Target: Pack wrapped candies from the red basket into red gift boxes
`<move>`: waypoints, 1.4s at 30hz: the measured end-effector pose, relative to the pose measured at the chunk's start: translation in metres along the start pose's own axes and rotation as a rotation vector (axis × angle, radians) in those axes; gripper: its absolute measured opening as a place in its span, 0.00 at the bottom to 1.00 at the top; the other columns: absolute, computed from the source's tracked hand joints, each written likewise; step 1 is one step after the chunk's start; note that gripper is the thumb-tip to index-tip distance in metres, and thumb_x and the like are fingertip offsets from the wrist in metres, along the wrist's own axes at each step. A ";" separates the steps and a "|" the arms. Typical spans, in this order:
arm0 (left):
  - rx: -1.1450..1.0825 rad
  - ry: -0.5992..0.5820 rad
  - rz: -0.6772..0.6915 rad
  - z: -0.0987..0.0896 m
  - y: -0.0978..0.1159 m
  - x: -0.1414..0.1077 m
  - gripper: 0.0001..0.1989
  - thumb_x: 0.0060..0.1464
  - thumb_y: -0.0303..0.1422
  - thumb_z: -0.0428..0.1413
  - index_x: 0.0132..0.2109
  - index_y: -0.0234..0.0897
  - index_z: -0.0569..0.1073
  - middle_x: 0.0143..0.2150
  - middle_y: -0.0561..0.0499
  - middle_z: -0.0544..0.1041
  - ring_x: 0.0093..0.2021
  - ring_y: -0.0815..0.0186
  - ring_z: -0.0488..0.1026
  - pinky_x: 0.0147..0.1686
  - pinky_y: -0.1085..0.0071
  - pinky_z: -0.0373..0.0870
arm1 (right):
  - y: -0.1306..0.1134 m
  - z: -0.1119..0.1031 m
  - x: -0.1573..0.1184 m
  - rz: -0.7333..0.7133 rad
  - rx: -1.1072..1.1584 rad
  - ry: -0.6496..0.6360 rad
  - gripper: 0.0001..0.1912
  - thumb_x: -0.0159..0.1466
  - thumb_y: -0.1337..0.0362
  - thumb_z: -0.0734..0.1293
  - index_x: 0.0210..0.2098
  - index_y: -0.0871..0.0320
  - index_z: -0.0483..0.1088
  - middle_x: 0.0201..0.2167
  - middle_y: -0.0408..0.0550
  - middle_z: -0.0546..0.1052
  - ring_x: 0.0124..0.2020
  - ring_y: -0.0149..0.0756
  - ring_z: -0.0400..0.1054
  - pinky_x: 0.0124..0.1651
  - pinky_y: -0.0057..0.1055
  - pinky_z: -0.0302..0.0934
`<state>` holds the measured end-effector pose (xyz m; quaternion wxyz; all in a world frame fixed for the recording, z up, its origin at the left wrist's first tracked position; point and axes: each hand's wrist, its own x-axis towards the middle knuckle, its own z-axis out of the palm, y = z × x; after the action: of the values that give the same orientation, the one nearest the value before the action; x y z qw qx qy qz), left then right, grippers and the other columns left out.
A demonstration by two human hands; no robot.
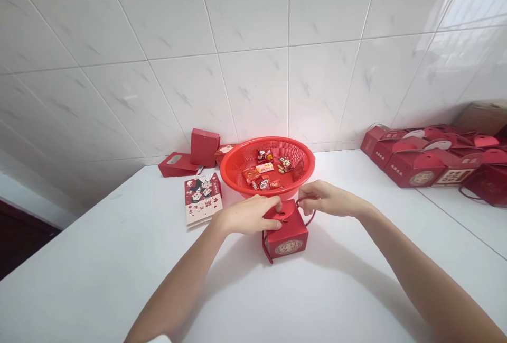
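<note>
Red box (295, 228) near basket (234, 167) of candies (264, 168)

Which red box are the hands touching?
The box just in front of the basket: left hand on top, right hand at its cord. The other boxes are untouched.

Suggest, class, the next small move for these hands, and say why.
Perhaps the right hand should bring the cord towards the hole in the box's top: its fingers seem to pinch the cord beside the box, while the left hand rests on that top.
</note>
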<state>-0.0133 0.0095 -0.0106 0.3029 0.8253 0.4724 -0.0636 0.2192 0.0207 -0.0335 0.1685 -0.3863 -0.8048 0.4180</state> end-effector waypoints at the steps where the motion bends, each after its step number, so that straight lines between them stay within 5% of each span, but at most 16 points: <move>1: -0.002 -0.004 0.010 0.000 0.000 0.000 0.13 0.57 0.41 0.53 0.46 0.41 0.68 0.43 0.49 0.73 0.42 0.57 0.72 0.33 0.69 0.64 | -0.002 0.002 0.000 -0.035 0.109 0.002 0.04 0.61 0.67 0.62 0.30 0.58 0.68 0.28 0.43 0.72 0.29 0.32 0.66 0.32 0.28 0.62; 7: -0.003 0.010 0.082 0.004 0.002 0.001 0.09 0.58 0.40 0.52 0.40 0.40 0.67 0.42 0.48 0.74 0.40 0.58 0.72 0.33 0.69 0.63 | -0.004 0.024 0.007 -0.039 0.073 0.046 0.02 0.58 0.68 0.65 0.30 0.58 0.70 0.29 0.43 0.75 0.28 0.31 0.65 0.29 0.26 0.58; 14: 0.059 -0.005 0.041 -0.003 0.006 -0.008 0.17 0.53 0.45 0.58 0.45 0.41 0.71 0.44 0.49 0.71 0.43 0.57 0.70 0.33 0.70 0.62 | -0.008 0.027 0.004 0.028 -0.116 0.126 0.11 0.59 0.73 0.59 0.30 0.58 0.72 0.22 0.41 0.71 0.23 0.29 0.60 0.27 0.27 0.53; 20: 0.070 0.029 0.082 -0.006 0.007 -0.015 0.18 0.59 0.45 0.53 0.53 0.44 0.74 0.48 0.49 0.71 0.44 0.60 0.71 0.39 0.69 0.63 | -0.013 0.019 0.000 0.051 0.024 0.123 0.13 0.61 0.71 0.56 0.25 0.58 0.68 0.26 0.44 0.73 0.28 0.32 0.65 0.32 0.28 0.59; 29: 0.142 0.173 0.163 -0.001 0.006 -0.009 0.12 0.59 0.37 0.52 0.42 0.42 0.80 0.36 0.50 0.70 0.39 0.61 0.71 0.34 0.69 0.61 | -0.007 0.015 0.001 -0.005 0.133 0.017 0.13 0.57 0.65 0.66 0.19 0.57 0.60 0.18 0.37 0.62 0.22 0.26 0.53 0.25 0.27 0.49; 35: -0.043 0.194 0.266 -0.001 0.009 -0.005 0.13 0.54 0.29 0.52 0.41 0.40 0.82 0.39 0.51 0.79 0.36 0.65 0.72 0.34 0.72 0.62 | -0.008 0.012 0.000 0.014 0.277 -0.035 0.06 0.54 0.66 0.69 0.24 0.59 0.67 0.23 0.40 0.70 0.26 0.28 0.61 0.30 0.27 0.58; 42: -0.216 0.175 0.224 0.004 0.008 0.004 0.11 0.47 0.27 0.53 0.34 0.36 0.81 0.26 0.55 0.75 0.26 0.70 0.65 0.26 0.74 0.59 | -0.008 0.016 0.001 0.002 0.265 -0.024 0.08 0.54 0.67 0.68 0.23 0.58 0.65 0.22 0.38 0.68 0.25 0.28 0.60 0.29 0.27 0.57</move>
<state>-0.0039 0.0071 -0.0121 0.3525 0.8379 0.4061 0.0937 0.2055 0.0101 -0.0364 0.2077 -0.3564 -0.7441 0.5255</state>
